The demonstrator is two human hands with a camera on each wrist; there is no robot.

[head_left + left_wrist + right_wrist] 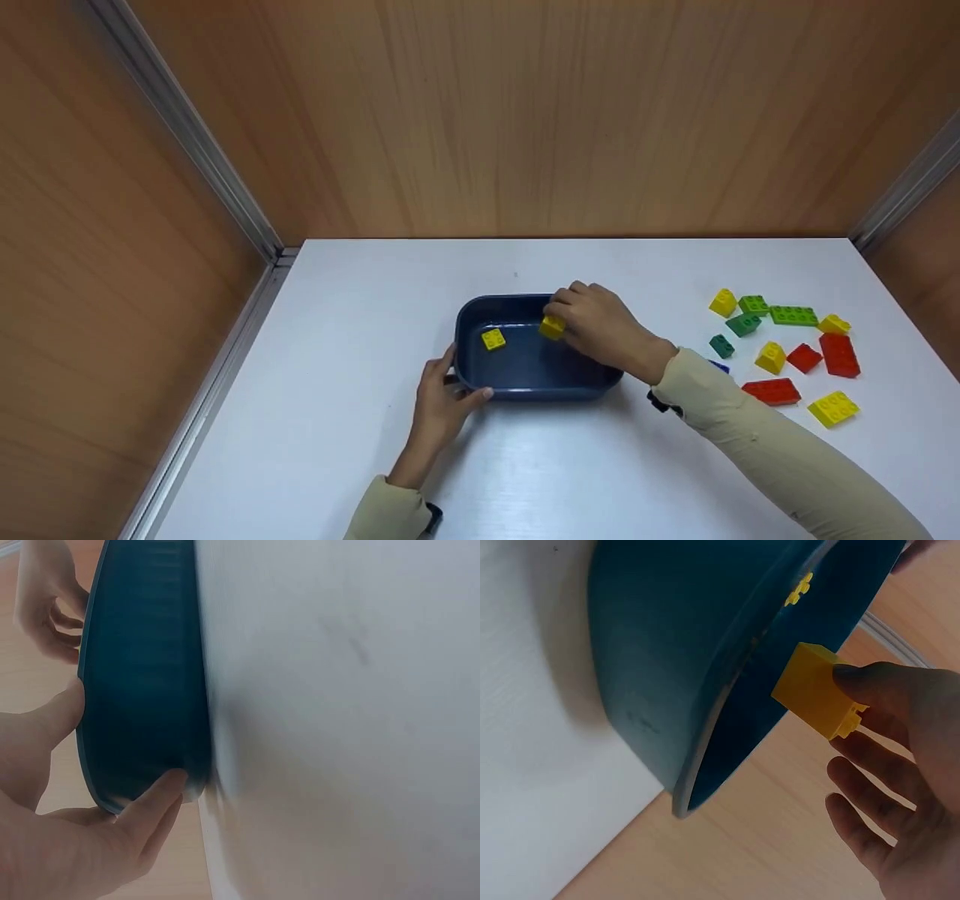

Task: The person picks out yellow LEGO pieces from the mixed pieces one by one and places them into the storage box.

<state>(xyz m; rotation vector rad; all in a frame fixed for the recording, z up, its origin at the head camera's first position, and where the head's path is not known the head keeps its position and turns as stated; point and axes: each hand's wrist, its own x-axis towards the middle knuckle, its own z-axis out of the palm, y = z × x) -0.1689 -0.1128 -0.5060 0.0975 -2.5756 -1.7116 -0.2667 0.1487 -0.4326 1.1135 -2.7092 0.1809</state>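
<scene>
A deep blue rectangular dish [517, 391] stands on the white table. My left hand [439, 401] holds it at its near left corner, thumb on the near side and fingers along the left end. In the left wrist view, that hand's fingertips [174, 778] lie against the dish's outer wall. My right hand [604, 330] pinches a yellow toy brick [810, 690] between thumb and fingers over the dish's opening, its studs facing the palm. The other fingers of that hand are spread. Another yellow brick [493, 339] lies inside the dish, studs up.
Several loose bricks lie at the right of the table, among them a long green brick [793, 316], a red brick [840, 355] and a yellow brick [833, 409]. My right forearm partly hides a blue brick [719, 366]. A wooden panel [540, 120] rises behind the table.
</scene>
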